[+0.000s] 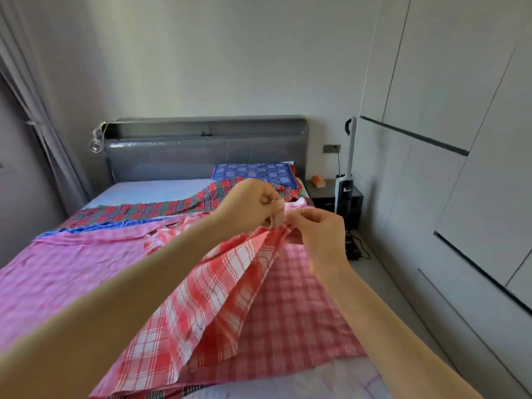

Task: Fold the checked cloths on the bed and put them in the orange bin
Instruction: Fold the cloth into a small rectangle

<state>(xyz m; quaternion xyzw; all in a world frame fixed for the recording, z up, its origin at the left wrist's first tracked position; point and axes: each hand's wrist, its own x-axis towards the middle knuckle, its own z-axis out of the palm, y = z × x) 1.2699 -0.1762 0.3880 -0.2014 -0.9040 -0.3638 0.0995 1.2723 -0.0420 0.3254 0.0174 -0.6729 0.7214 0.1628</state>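
A red and white checked cloth (213,292) hangs lifted above the bed (149,188), bunched at its top edge. My left hand (250,205) pinches that top edge, and my right hand (319,228) pinches it right beside the left. Under it lies a darker red checked cloth (296,312). A pink checked cloth (72,263) covers the bed's left part. Behind it lie a blue checked cloth (112,226) and a red and green tartan cloth (161,208). The orange bin is not in view.
A blue patterned pillow (256,171) leans by the grey headboard (201,151). A dark nightstand (325,191) with a small orange object (318,181) and an upright vacuum (345,180) stand right of the bed. White wardrobe doors (460,168) line the right side. A grey curtain (37,133) hangs left.
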